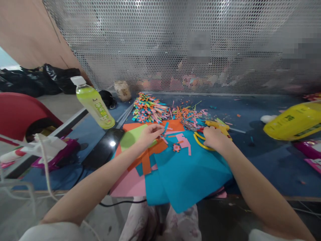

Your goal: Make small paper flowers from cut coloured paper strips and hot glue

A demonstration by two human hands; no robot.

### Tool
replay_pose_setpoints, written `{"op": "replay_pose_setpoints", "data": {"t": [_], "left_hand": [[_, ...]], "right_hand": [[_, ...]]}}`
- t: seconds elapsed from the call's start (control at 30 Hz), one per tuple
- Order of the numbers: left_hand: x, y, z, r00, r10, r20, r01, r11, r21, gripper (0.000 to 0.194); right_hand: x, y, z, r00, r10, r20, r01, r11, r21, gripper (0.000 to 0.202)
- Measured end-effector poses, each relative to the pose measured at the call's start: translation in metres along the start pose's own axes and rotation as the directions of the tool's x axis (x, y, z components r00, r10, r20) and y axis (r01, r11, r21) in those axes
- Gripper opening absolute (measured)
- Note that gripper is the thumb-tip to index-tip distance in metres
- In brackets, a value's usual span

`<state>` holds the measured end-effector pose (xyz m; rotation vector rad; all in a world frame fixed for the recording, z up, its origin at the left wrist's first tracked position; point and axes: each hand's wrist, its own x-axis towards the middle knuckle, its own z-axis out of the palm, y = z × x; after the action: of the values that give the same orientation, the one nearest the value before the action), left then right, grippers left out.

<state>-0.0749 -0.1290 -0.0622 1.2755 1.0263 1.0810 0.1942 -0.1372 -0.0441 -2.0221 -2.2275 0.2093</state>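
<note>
Blue felt tabletop (263,157): your left hand (147,134) pinches a short blue paper strip (166,127); your right hand (213,138) closes on yellow-handled scissors (200,140), just right of it.

Paper sheets (185,174): lie on the worktop (263,160), overhanging its near edge. Behind the sheets: heap of folded strips (147,108), scraps to its right. Left of the sheets: phone (104,150), bottle (94,103) behind it. Right of the sheets: scissors (200,140) and glue gun (217,126); bag (293,122) far right. Mesh screen (175,43) behind all.
</note>
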Motion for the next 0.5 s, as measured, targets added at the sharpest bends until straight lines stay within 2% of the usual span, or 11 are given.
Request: {"op": "replay_pose_setpoints", "data": {"t": [0.13, 0.3, 0.4, 0.5], "left_hand": [[-0.001, 0.001, -0.001, 1.0, -0.003, -0.012, 0.002, 1.0, -0.02, 0.026], [-0.001, 0.001, -0.002, 1.0, 0.005, -0.02, -0.006, 0.999, -0.042, 0.024], [0.0, -0.001, -0.003, 0.999, 0.022, -0.036, -0.024, 0.998, -0.053, 0.021], [0.002, -0.002, -0.006, 0.997, 0.047, -0.067, -0.051, 0.997, -0.053, 0.019]], "right_hand": [[0.003, -0.006, -0.012, 0.988, 0.15, -0.046, -0.155, 0.976, -0.153, 0.041], [0.0, -0.013, -0.024, 0.952, 0.262, -0.161, -0.287, 0.945, -0.157, 0.044], [-0.002, -0.013, -0.023, 0.931, 0.235, -0.278, -0.279, 0.951, -0.131, 0.05], [-0.001, -0.012, -0.021, 0.929, 0.21, -0.306, -0.245, 0.966, -0.082, 0.052]]}}
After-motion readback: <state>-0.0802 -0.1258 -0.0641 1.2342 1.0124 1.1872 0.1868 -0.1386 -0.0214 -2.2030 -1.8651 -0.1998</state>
